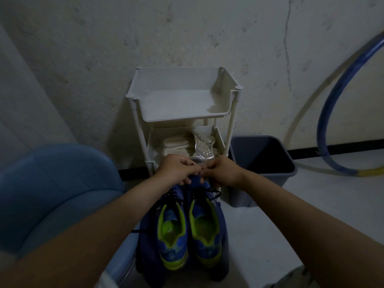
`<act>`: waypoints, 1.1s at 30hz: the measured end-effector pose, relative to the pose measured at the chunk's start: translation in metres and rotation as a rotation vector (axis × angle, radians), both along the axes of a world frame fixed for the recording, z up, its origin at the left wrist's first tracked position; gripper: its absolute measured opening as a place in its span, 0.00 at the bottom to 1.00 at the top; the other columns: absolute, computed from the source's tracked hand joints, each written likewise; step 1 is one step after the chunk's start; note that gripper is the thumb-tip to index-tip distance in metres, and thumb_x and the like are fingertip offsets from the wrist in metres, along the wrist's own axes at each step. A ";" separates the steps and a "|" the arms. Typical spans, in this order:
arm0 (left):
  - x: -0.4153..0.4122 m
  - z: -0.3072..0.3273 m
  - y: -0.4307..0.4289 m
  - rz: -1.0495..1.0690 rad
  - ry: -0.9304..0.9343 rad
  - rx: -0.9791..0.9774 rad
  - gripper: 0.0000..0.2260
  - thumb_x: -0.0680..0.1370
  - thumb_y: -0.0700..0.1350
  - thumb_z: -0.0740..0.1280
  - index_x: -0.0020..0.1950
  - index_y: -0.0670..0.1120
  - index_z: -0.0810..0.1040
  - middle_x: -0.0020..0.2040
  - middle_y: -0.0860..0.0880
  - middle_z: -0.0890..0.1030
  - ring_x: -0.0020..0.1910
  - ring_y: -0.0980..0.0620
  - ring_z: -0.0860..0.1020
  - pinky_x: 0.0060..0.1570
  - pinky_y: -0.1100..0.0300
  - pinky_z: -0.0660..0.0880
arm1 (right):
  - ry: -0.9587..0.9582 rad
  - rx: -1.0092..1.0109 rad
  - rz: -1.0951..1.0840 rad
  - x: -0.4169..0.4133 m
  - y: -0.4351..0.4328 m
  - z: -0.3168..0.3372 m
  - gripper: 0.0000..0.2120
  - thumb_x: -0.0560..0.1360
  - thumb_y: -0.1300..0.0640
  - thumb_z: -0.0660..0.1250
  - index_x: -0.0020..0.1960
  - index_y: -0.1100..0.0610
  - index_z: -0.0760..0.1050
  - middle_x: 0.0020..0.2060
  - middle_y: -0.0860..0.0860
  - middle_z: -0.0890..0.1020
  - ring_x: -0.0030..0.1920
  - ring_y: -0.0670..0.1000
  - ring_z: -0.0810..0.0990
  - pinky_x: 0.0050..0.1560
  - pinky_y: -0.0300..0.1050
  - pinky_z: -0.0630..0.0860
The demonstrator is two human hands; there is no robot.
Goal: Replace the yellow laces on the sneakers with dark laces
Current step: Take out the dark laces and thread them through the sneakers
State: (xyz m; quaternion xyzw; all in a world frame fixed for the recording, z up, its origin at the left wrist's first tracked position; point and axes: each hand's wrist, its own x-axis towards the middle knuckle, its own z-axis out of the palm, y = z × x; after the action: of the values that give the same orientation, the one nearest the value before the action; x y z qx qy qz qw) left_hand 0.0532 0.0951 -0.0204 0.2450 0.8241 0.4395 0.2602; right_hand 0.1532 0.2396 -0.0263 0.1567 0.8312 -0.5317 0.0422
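Observation:
Two blue sneakers with yellow-green linings stand side by side on a dark blue cloth, heels toward me: the left sneaker and the right sneaker. Dark laces run across their fronts. My left hand and my right hand meet over the toe end of the right sneaker, fingers curled and pinching together there. What they pinch is hidden by the fingers; it looks like the dark lace. No yellow laces are visible.
A white tiered rack stands against the wall just beyond the hands, with pale sandals on its lower shelf. A dark bin sits to the right, a blue chair to the left, a blue hoop far right.

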 end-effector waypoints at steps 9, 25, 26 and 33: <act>-0.002 -0.013 -0.010 -0.183 -0.196 -0.205 0.11 0.82 0.50 0.61 0.54 0.48 0.81 0.43 0.53 0.86 0.36 0.55 0.80 0.34 0.63 0.71 | 0.041 0.065 -0.011 -0.001 0.001 -0.010 0.04 0.73 0.58 0.74 0.47 0.57 0.84 0.39 0.52 0.86 0.35 0.50 0.79 0.38 0.44 0.77; 0.015 -0.034 -0.019 -0.448 0.246 -0.680 0.16 0.74 0.55 0.72 0.52 0.44 0.84 0.51 0.48 0.83 0.52 0.52 0.80 0.50 0.60 0.76 | -0.213 0.588 0.179 -0.003 -0.007 -0.033 0.06 0.72 0.53 0.72 0.47 0.53 0.84 0.46 0.50 0.85 0.48 0.48 0.82 0.52 0.47 0.81; 0.015 -0.035 -0.019 -0.442 0.248 -0.664 0.14 0.73 0.54 0.72 0.52 0.45 0.85 0.52 0.49 0.84 0.52 0.53 0.80 0.51 0.60 0.76 | -0.221 0.611 0.190 -0.002 -0.009 -0.034 0.06 0.72 0.52 0.72 0.48 0.52 0.84 0.47 0.49 0.85 0.49 0.48 0.81 0.51 0.46 0.80; 0.012 -0.042 -0.020 -0.275 0.095 -0.597 0.10 0.71 0.46 0.75 0.49 0.43 0.86 0.31 0.48 0.81 0.26 0.57 0.75 0.29 0.66 0.73 | -0.252 0.777 0.235 -0.001 -0.023 -0.040 0.11 0.72 0.47 0.68 0.50 0.50 0.83 0.49 0.48 0.84 0.49 0.50 0.81 0.49 0.46 0.80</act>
State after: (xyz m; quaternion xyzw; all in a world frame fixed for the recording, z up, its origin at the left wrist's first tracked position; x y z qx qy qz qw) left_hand 0.0656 0.0754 -0.0627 0.2872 0.8869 0.1274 0.3388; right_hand 0.1518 0.2169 -0.0663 0.1287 0.9705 -0.1471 0.1415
